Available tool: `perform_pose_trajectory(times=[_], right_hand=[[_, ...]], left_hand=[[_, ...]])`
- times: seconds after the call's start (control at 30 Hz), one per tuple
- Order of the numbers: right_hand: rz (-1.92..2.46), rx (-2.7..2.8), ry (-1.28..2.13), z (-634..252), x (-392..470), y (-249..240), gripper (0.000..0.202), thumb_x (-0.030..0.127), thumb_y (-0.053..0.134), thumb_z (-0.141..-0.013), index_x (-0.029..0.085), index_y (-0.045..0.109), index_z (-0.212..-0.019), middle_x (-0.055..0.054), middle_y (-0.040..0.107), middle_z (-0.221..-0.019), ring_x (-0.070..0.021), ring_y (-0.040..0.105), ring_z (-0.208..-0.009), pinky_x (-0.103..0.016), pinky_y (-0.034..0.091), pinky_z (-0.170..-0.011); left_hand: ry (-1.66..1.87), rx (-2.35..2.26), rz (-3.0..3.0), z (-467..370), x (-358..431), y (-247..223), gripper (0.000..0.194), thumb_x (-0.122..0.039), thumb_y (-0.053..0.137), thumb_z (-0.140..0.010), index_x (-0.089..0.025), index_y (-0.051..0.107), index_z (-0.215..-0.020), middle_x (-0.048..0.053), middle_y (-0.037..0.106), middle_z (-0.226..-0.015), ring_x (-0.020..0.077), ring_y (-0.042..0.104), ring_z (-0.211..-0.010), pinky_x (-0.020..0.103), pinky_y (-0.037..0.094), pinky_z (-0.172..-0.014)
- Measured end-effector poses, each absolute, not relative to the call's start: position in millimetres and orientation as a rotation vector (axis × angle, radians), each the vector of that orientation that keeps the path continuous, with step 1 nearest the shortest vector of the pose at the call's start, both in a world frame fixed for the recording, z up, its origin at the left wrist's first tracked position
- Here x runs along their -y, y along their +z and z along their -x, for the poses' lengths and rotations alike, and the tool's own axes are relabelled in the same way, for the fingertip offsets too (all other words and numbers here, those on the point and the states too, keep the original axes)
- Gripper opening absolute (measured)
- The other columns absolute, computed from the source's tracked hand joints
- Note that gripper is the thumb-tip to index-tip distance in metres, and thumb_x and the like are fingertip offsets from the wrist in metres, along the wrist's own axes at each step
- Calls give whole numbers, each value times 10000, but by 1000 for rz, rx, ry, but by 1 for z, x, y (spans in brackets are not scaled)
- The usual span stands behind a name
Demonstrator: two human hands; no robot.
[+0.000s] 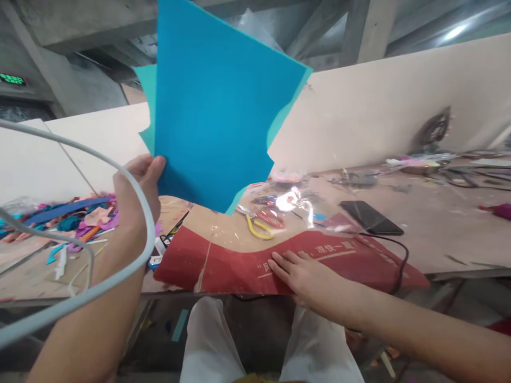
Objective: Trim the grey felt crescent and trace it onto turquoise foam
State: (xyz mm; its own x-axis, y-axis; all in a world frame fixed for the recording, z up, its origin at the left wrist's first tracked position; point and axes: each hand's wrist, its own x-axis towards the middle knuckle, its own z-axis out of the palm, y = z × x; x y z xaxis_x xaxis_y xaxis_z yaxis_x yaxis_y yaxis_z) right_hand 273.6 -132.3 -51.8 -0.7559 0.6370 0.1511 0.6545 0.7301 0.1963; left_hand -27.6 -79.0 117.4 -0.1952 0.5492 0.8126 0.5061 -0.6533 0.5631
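Observation:
In my left hand, pinched at its lower left edge, I hold up a blue sheet with cut, irregular edges. A teal sheet shows behind it along both sides. My right hand lies with fingers stretched out on a red printed cardboard piece at the table's front edge. Past that hand, a yellow loop handle and a red loop handle, seemingly of scissors, lie by shiny transparent plastic. Their blades cannot be made out.
A black phone lies on the table to the right, with a dark cable nearby. Colourful scraps are heaped at the left. A pale cable loops close in front of my left arm. A white board stands behind.

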Motion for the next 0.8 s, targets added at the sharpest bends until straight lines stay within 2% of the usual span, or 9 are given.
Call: perform_pose_trajectory(times=[0.1,0.23,0.43,0.6,0.8], right_hand=[[998,2738,-753,-273,131,-73,482,34,551,-749,47,616,-1227,-196,639,-1223,-319,655,-1012,-460,574,-805],[935,2587,-999,-287,127,-94,472,-19,454,-722,75,665,-1135,-151,694,-1137,-270,679,-949,-397,587,-771],[915,2567,-1016,-302,130,-94,508,0,468,-687,98,652,-1150,-155,683,-1158,-284,661,-975,-396,585,-748],[916,2596,-1026,-297,134,-95,435,25,503,-679,92,691,-1066,-175,701,-1105,-297,670,-952,-387,592,-736],[984,2574,-939,-310,131,-84,595,12,469,-586,93,644,-1148,-145,695,-1136,-282,663,-980,-390,584,-771]], left_hand=[[2063,-1173,-1879,24,71,114,147,-237,650,-793,-107,642,-724,-76,486,-573,49,420,-578,203,330,-561],[2167,-1183,-1852,24,61,105,100,-226,691,-759,-156,691,-688,-34,570,-581,73,421,-531,225,359,-520],[2138,-1195,-1819,36,52,92,71,-270,708,-740,-205,729,-718,-6,633,-627,112,473,-561,252,385,-536],[2107,-1253,-1862,42,47,85,100,-284,710,-747,-194,724,-705,-25,594,-597,97,458,-537,249,362,-537],[2115,-1231,-1889,50,45,84,94,-287,702,-760,-201,729,-733,-30,600,-611,101,469,-549,247,367,-539]])
